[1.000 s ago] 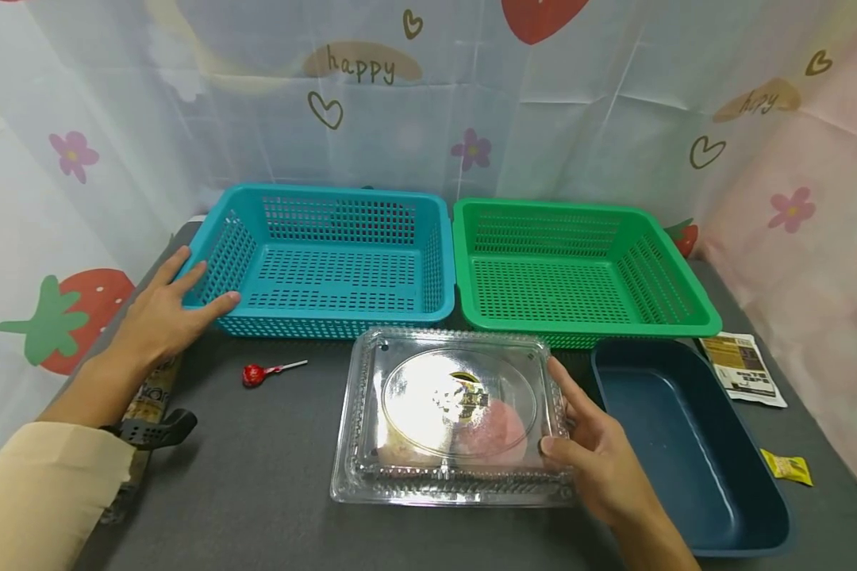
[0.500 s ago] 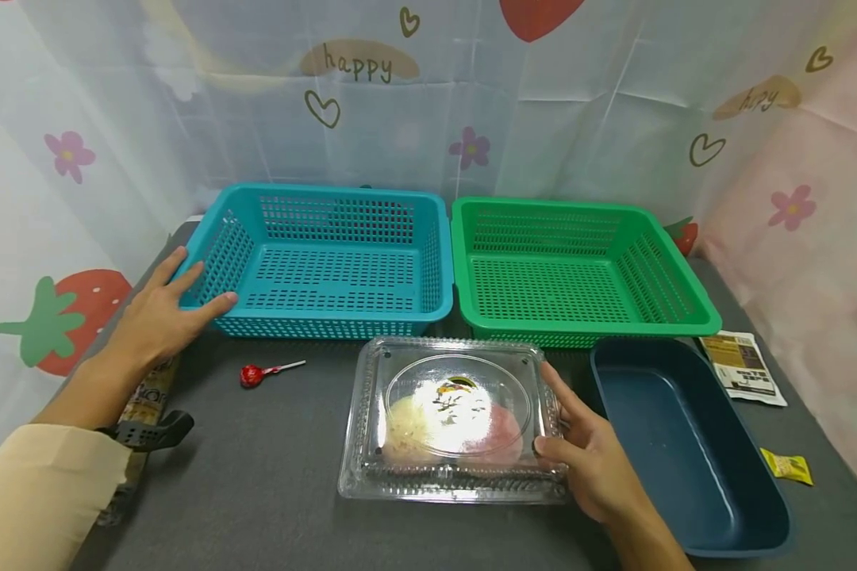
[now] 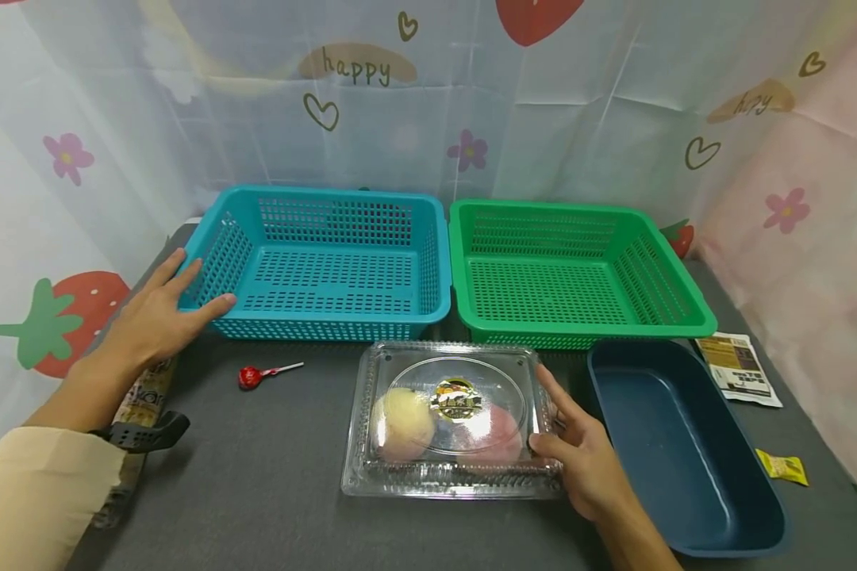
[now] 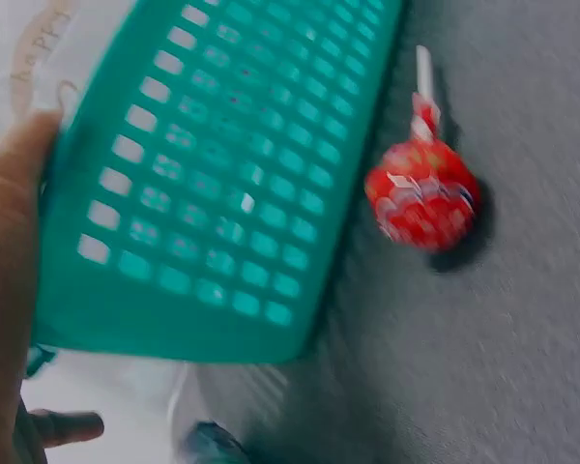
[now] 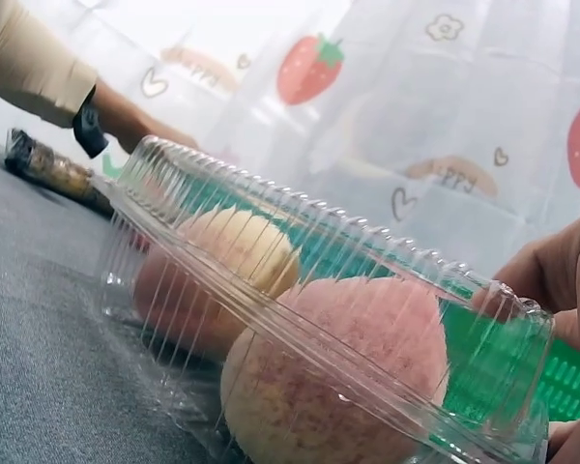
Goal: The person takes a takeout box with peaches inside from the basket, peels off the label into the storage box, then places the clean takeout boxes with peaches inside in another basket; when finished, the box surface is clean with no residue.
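Note:
My right hand [image 3: 582, 452] grips the right side of a clear plastic clamshell box [image 3: 378, 485], thumb on the lid. Inside sit two peaches, one pale yellow [image 3: 403, 424] and one pink [image 5: 338, 372]. A round black-and-gold label [image 3: 457, 399] is on the lid. My left hand [image 3: 153, 313] rests on the left front corner of a blue plastic basket [image 3: 328, 323], its fingers spread and mostly straight. To the right of this hand lies a red lollipop [image 3: 250, 377] on the grey table, seen close in the left wrist view.
A green basket [image 3: 586, 327] stands right of the blue one. In front of it is a dark blue tub [image 3: 685, 444]. A flat packet [image 3: 739, 369] and a small yellow wrapper [image 3: 782, 466] lie at the right. Under my left forearm lies a long printed package [image 3: 143, 396].
The clamshell box has shifted slightly and looks a little smaller, its tilt altered; glare has left the label and peaches. My left hand stays at the basket corner.

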`<state>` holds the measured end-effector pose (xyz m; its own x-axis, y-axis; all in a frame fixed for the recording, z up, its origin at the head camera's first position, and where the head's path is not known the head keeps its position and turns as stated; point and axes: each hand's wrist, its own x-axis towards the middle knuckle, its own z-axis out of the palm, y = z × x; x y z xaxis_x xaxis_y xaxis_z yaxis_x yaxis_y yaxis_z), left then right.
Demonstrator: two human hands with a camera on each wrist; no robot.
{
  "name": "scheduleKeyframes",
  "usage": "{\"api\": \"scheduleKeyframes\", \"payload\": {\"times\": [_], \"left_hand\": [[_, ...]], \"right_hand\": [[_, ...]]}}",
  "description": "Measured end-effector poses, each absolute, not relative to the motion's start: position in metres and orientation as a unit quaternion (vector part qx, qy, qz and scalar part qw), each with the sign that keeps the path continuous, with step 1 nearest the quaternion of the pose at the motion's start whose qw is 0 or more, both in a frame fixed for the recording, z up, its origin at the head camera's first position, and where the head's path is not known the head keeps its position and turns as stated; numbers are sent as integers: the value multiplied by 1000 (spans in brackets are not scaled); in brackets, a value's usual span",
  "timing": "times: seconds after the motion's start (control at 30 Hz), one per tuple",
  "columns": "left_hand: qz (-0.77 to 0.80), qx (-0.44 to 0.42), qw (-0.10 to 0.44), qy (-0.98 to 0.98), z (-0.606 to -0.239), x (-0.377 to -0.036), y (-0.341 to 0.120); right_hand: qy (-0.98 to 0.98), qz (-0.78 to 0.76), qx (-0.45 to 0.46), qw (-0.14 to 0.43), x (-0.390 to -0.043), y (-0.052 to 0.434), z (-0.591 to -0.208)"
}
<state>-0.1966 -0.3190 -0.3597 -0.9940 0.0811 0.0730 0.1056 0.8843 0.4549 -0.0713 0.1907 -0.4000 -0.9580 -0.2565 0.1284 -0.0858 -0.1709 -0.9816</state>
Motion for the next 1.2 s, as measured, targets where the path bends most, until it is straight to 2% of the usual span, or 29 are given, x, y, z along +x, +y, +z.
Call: {"api": "scheduleKeyframes", "payload": {"times": [0.2,0.6,1.03,1.2], "left_hand": [[-226,-56,58,-971,-341,-186,-308],[-292,-103,153,-939,-297,-141,-269],[-375,-171,244,-878,-294,-98,-230],[-391,-187,258,-863,-296,-88,-218]], "right_hand": [[651,-746,-135,38,-71,189,-400],[695,-711,-107,14,-71,188,-402],[704,-703,-105,-1,-70,187,-405],[703,-703,-111,-7,-70,188,-404]]}}
